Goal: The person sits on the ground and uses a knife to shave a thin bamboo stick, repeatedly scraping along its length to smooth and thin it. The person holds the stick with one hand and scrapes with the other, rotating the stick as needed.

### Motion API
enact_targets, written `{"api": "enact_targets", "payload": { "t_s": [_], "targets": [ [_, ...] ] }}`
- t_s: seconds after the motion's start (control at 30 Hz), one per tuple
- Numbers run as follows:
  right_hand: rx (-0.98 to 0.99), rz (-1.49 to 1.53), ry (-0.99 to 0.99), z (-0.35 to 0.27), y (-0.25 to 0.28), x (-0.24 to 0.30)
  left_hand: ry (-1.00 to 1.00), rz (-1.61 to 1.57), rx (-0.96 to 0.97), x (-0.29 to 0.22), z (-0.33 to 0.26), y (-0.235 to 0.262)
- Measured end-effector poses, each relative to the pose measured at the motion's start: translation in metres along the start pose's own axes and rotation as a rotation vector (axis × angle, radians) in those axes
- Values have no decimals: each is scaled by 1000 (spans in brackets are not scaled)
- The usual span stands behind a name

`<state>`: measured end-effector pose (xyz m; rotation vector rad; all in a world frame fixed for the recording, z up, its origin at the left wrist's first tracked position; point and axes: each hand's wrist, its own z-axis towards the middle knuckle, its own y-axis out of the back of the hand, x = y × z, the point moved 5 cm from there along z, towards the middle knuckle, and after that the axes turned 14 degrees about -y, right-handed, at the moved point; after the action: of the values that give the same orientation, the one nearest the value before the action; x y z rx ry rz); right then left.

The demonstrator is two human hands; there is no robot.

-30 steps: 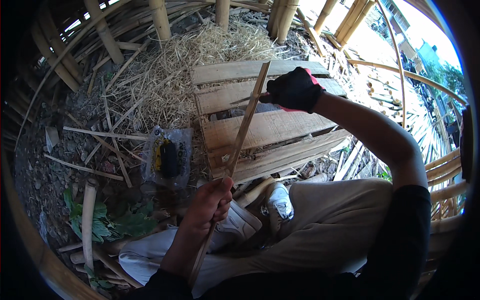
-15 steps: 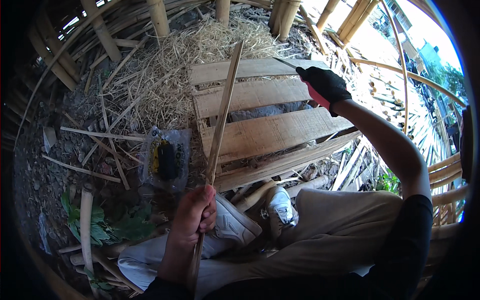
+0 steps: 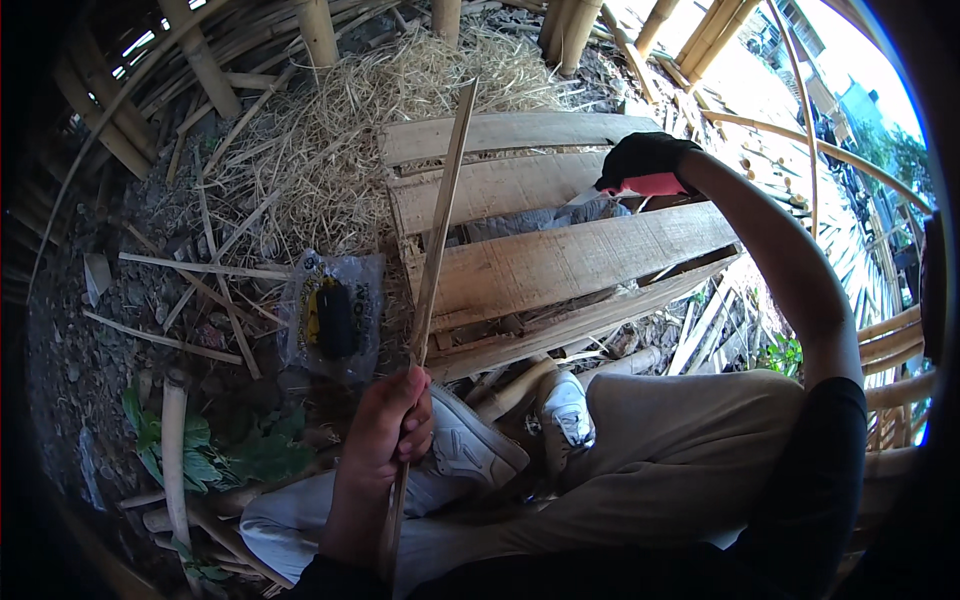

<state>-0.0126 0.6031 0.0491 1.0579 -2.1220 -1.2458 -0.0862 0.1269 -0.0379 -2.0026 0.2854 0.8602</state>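
Observation:
A long, narrow bamboo strip (image 3: 440,230) stands nearly upright before me, its lower end running down past my wrist. My bare left hand (image 3: 395,418) is closed around it above my left shoe. My right hand (image 3: 645,165), in a black and red glove, is wrapped round the handle of a knife. The pale knife blade (image 3: 580,199) points left and down, over a gap between the boards of a low slatted wooden platform (image 3: 580,262). Knife and strip are well apart. The glove hides most of the handle.
Left of the platform lies a clear plastic bag (image 3: 332,318) with a black and yellow thing inside. Pale shavings (image 3: 330,170) heap up behind. Loose sticks (image 3: 200,266), green leaves (image 3: 270,450) and a bamboo pole (image 3: 173,460) lie at left. Bamboo posts (image 3: 316,38) rise along the back.
My right hand has turned, and the knife has swung from pointing up and left to pointing down and left, lower over the platform. The strip in my left hand has barely shifted.

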Motion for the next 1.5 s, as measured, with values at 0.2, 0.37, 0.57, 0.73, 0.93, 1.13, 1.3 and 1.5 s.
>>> {"api": "enact_targets", "payload": {
  "t_s": [0.2,0.37,0.57,0.73,0.93,1.13,1.3,1.5],
  "targets": [
    [85,214,12,-49,20,89,-14,23,-14,1,-3,6],
    [108,130,-54,-62,24,125,-8,17,-1,2,1,6],
    [-250,104,5,-15,23,100,-18,27,-3,4,2,3],
    [-468,183,-43,-7,40,92,-13,28,-10,3,0,3],
    [-365,526,-32,-35,16,121,-9,86,70,5,2,3],
    [-685,396,-45,-87,-10,160,-43,191,57,4,-3,-1],
    [-750,374,153,-121,-19,186,-59,165,48,10,3,2],
    [-681,101,399,-152,-44,227,-40,93,16,10,-5,-8]
  ]
}}
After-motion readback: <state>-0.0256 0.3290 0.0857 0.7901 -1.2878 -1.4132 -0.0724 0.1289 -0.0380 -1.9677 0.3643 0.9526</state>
